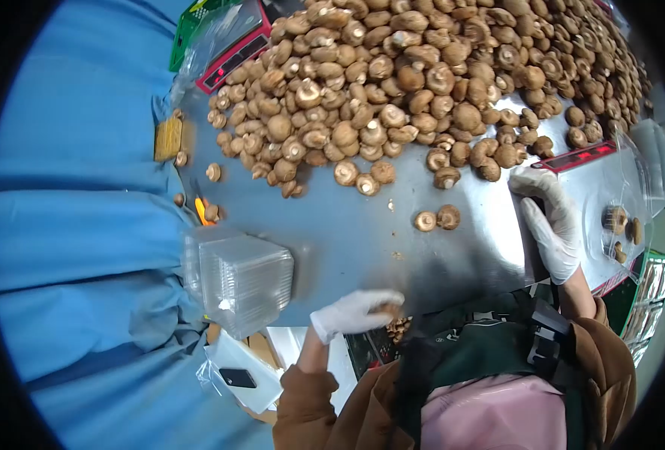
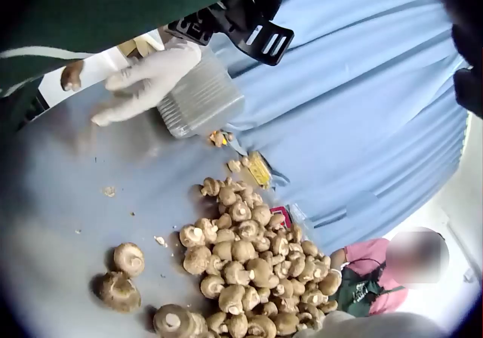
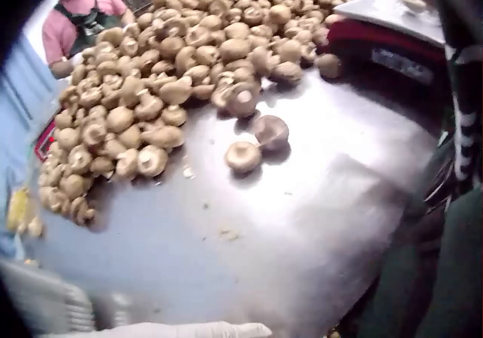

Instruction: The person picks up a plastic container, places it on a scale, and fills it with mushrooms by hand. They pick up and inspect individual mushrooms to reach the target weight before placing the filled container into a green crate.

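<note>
Both hands wear white gloves. My left hand point(image 1: 355, 313) is over the table's near edge, its fingers extended. Just off its fingertips in the left wrist view, a brown mushroom point(image 2: 72, 75) is in the air, apart from the fingers. Beneath, a dark crate point(image 1: 374, 346) with mushrooms is partly hidden by the body. My right hand point(image 1: 550, 221) is beside the right-hand scale point(image 1: 580, 157), thumb and fingers spread, nothing visible between them. Two loose mushrooms point(image 1: 447, 217) lie on the metal table point(image 1: 332, 240) between the hands. A large mushroom heap point(image 1: 377, 90) covers the far side.
Stacked clear plastic trays point(image 1: 246, 277) stand at the left edge. Nearby are an orange-handled tool point(image 1: 202, 211) and a yellow block point(image 1: 169, 139). Another scale point(image 1: 235, 64) is at the back left. A clear tray point(image 1: 625, 217) with mushrooms sits at right. Another person point(image 2: 370, 277) stands across the table.
</note>
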`<state>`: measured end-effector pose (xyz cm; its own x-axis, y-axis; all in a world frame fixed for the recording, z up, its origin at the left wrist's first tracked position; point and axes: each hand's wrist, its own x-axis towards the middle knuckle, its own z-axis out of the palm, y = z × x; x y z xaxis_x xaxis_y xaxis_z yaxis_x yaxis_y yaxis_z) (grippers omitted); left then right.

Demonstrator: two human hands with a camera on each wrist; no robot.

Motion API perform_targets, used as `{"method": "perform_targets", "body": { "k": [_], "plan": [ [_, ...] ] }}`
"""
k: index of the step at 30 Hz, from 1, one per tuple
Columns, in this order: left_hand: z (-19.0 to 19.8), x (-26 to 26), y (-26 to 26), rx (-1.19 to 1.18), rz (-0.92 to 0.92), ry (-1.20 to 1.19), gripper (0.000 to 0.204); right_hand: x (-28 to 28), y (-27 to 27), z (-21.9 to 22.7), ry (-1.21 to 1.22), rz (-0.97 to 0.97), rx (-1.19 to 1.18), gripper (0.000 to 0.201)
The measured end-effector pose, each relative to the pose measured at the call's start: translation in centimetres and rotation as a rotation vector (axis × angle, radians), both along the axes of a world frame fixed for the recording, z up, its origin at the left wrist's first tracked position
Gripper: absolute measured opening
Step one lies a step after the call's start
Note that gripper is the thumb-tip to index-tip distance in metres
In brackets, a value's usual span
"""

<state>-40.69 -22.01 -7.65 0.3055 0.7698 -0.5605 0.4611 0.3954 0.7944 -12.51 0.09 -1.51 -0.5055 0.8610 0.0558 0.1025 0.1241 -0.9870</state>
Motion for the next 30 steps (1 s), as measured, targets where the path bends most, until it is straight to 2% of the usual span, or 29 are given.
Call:
{"method": "perform_targets", "body": {
  "k": [2, 5, 7, 9, 11, 14, 17, 18, 19, 21, 24, 27, 30],
  "plan": [
    [-0.4, -1.7, -3.4, 0.056, -0.12, 0.233, 0.037, -1.7, 0.2, -0.6, -0.06, 0.095, 0.072, 0.027],
    [0.2, -4.6, -0.8, 0.237, 0.549, 0.266, 0.044, -3.6, -0.1, -1.9, -0.158, 0.152, 0.132, 0.025],
    [-1.7, -6.7, 2.6, 0.394, 0.962, 0.295, 0.048, -4.7, -0.5, -1.9, -0.172, 0.215, 0.095, 0.025],
    [-1.8, -9.1, 7.2, 0.616, 1.012, 0.643, 0.052, -5.3, -1.0, -2.4, -0.188, 0.247, 0.08, 0.023],
    [-4.1, -11.9, 10.7, 0.737, 1.029, 0.947, 0.055, -5.4, -1.2, -2.3, -0.27, 0.281, 0.127, 0.023],
    [-7.2, -13.6, 13.4, 0.516, 0.999, 1.132, 0.056, -5.1, -1.4, -3.2, -0.314, 0.26, 0.163, 0.022],
    [-6.1, -12.1, 12.8, 0.591, 1.012, 1.137, 0.058, -4.8, -1.5, -3.9, -0.356, 0.22, 0.178, 0.022],
    [-5.3, -10.8, 12.1, 0.721, 1.01, 1.138, 0.06, -4.6, -1.5, -4.3, -0.37, 0.225, 0.174, 0.022],
    [-5.0, -9.6, 11.3, 0.868, 1.045, 1.035, 0.053, -4.5, -1.4, -4.8, -0.384, 0.231, 0.167, 0.022],
    [-3.9, -7.1, 8.7, 0.781, 0.983, 0.74, 0.044, -4.7, -1.7, -5.7, -0.378, 0.244, 0.144, 0.022],
    [-1.3, -4.3, 3.9, 0.501, 0.541, 0.435, 0.039, -4.9, -1.6, -7.2, -0.382, 0.286, 0.139, 0.022],
    [-1.1, -3.6, -1.0, 0.206, 0.052, 0.137, 0.044, -4.9, -1.6, -8.5, -0.37, 0.307, 0.128, 0.023],
    [-0.6, -3.5, -3.3, -0.072, -0.055, 0.143, 0.049, -5.0, -1.7, -8.9, -0.365, 0.304, 0.11, 0.024]
  ]
}}
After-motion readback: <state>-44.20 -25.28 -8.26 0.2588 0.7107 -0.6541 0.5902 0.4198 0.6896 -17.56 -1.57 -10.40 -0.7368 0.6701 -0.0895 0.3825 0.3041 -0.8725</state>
